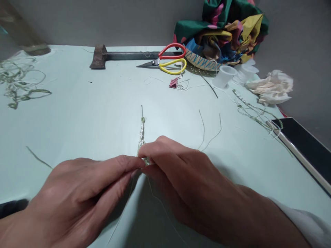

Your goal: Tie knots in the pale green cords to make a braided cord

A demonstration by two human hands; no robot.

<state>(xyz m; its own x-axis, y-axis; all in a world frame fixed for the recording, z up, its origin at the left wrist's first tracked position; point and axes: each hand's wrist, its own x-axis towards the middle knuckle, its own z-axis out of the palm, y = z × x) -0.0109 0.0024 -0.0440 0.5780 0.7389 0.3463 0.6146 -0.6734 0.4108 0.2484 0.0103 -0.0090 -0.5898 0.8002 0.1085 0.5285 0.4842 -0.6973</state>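
Located at frame centre: braid [142,132], white and pale green, extending up the frame from the meeting fingertips. Long axis near vertical, far end towards the upper edge. Lower part pinched between fingertips of left hand [85,186] and right hand [188,179]. Left fingers meeting it from the left, right fingers from the right and partly over it; neither clearly nearer. Exact strands under each finger hidden, not determinable. No brand, label or readable writing found on scissors [155,62], hammer [129,55] or clip [173,83], upper frame.

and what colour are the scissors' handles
Upper loop red, lower loop yellow, best in the head view.
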